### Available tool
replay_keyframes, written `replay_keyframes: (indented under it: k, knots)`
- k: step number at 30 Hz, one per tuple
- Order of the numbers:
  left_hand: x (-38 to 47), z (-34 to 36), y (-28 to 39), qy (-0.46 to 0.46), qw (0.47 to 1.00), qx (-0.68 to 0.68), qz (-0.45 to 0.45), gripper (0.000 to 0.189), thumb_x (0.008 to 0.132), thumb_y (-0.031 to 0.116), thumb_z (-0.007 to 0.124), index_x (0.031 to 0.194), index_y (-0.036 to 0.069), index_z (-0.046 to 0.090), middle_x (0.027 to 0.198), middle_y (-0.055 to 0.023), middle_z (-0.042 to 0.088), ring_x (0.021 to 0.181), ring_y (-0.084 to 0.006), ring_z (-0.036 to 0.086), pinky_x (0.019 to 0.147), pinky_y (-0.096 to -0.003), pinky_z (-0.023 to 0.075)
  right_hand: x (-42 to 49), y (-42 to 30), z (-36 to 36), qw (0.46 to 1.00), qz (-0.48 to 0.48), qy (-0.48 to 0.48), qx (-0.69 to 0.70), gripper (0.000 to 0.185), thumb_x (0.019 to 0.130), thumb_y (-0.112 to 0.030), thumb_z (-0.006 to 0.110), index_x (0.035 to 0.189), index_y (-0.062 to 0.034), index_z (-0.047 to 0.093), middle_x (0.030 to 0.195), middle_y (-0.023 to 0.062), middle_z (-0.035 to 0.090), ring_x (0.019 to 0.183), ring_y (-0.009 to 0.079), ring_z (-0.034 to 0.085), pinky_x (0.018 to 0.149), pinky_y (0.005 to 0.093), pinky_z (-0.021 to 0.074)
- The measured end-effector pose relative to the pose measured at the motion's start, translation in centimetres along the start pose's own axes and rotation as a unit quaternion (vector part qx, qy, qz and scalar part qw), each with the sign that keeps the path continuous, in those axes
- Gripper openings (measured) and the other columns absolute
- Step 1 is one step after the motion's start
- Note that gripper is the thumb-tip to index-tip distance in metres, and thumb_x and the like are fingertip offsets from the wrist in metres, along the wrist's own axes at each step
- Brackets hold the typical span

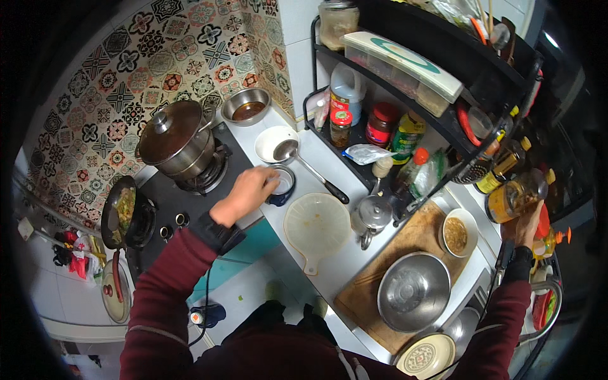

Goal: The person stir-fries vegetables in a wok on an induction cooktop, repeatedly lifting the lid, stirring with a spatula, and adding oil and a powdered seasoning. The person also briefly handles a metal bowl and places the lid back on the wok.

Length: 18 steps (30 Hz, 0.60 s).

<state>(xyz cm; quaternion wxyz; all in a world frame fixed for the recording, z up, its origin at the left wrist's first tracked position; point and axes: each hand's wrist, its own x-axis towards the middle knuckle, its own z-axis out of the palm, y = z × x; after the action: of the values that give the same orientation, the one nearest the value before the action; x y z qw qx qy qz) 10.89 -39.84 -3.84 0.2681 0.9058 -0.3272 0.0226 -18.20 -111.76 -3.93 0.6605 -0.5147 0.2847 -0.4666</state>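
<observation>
My left hand (251, 192) is over the counter beside the stove, fingers at the near rim of a small round container (284, 179) with a dark blue outside. Blur hides whether they grip it. Next to it is a white bowl (266, 140), with a metal ladle (311, 167) resting across its edge. At the far right, my right hand (525, 225) is wrapped around the lower part of a large clear bottle (513, 195) with an orange-yellow label and a yellow cap. The bottle leans, and some of my fingers are hidden behind it.
A lidded steel pot (175, 140) and a wok (121, 213) with food stand on the stove (175, 209). A translucent round lid (317, 228) lies on the counter. A steel bowl (413, 290) and a bowl of brown mixture (457, 233) sit on a wooden board (361, 297). A black rack (403, 76) holds jars.
</observation>
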Motion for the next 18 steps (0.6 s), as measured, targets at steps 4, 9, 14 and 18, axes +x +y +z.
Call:
replay_keyframes:
  k: [4,9,14,18]
  knots:
    - [9.3,2.5,-2.6,0.075,0.997,-0.02,-0.003,0.023,0.083,0.019,0.065,0.098,0.002,0.066,0.085,-0.0153,0.068,0.078,-0.0294,0.067,0.07,-0.037,0.0512,-2.2,0.1,-1.3,0.993,-0.03,0.011,-0.111,0.053,0.096,-0.044,0.05,0.137,-0.0107,0.045,0.132,0.006,0.048,0.122,0.0185,0.046,0.098,0.0302,0.0381]
    - [21.9,7.1,-4.8,0.124,0.992,-0.017,-0.024,0.035,0.081,0.025,0.068,0.101,-0.002,0.06,0.085,-0.0222,0.066,0.085,-0.0383,0.065,0.075,-0.0448,0.0511,-16.4,-5.8,-2.7,0.987,-0.015,0.005,-0.159,0.039,0.094,-0.038,0.056,0.121,-0.011,0.056,0.105,0.0006,0.057,0.092,0.0077,0.054,0.079,0.023,0.043]
    - [29.6,11.7,-6.4,0.085,0.994,-0.014,-0.064,0.05,0.08,0.031,0.07,0.105,-0.007,0.048,0.096,-0.0274,0.064,0.096,-0.0421,0.061,0.084,-0.0464,0.0492,-36.6,-10.6,1.7,0.967,0.037,0.039,-0.251,0.025,0.095,-0.029,0.056,0.106,-0.0065,0.057,0.08,0.0009,0.057,0.066,0.0078,0.053,0.062,0.0206,0.0439]
    - [31.7,11.8,-8.2,0.077,0.993,0.001,-0.085,0.03,0.086,0.025,0.058,0.092,-0.004,0.059,0.091,-0.0277,0.065,0.09,-0.0416,0.063,0.08,-0.047,0.0508,-46.1,-10.8,8.3,0.94,0.09,0.106,-0.312,0.021,0.09,-0.024,0.063,0.096,-0.0051,0.057,0.07,0.0009,0.055,0.06,0.0096,0.051,0.053,0.0215,0.0412]
